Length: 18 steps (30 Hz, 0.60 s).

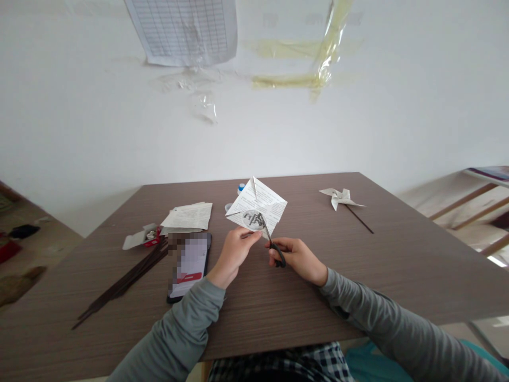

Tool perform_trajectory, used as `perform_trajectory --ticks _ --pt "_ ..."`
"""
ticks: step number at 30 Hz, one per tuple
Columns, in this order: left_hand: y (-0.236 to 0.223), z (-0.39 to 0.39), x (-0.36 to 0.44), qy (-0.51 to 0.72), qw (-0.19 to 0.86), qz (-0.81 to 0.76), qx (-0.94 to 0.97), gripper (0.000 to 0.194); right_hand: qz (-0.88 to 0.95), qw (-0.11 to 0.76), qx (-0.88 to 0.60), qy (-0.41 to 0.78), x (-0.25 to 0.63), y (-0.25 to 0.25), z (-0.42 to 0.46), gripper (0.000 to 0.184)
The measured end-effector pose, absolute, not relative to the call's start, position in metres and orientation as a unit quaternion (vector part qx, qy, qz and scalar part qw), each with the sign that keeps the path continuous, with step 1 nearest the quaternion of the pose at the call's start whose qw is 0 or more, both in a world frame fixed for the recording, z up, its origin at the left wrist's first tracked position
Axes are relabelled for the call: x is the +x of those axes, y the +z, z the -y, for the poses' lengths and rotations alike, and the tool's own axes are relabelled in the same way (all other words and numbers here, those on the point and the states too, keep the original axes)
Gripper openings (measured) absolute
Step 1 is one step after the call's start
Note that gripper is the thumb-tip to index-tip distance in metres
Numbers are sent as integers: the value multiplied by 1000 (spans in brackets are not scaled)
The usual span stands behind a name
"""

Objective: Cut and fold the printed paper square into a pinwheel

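Note:
A square of printed paper (264, 199) is held up over the middle of the table, with slits running in from some of its corners. My left hand (234, 250) pinches its lower edge between thumb and fingers. Black-handled scissors (279, 255) are in my right hand (300, 258), its fingers closed around the handles. Their blades lie at the paper's lower right part, close to my left thumb. Whether the blades are cutting at this instant I cannot tell.
On the brown table (318, 297), a paper pinwheel (341, 199) on a dark stick lies right. To the left are stacked paper sheets (189, 216), a small red-and-white box (151, 236), dark sticks (123, 281) and a phone (193, 270). A blue-capped bottle (240, 188) stands behind the paper.

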<state>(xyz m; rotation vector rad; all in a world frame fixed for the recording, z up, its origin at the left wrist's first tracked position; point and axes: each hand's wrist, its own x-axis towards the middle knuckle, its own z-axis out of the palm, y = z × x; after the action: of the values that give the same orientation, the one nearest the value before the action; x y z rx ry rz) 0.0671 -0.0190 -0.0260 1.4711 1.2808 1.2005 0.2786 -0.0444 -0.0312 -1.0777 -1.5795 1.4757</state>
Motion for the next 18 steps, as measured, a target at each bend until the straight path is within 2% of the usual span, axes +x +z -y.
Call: perform_trajectory --ticks 8,14,18 --pt "-29 16 66 478 409 -521 577 29 630 369 -420 538 281 -41 39 61" --pt "-28 15 64 496 392 -533 562 32 647 374 -422 514 284 -40 40 48" --pt "-32 10 58 487 362 -555 569 26 683 376 -415 468 287 -36 39 37"
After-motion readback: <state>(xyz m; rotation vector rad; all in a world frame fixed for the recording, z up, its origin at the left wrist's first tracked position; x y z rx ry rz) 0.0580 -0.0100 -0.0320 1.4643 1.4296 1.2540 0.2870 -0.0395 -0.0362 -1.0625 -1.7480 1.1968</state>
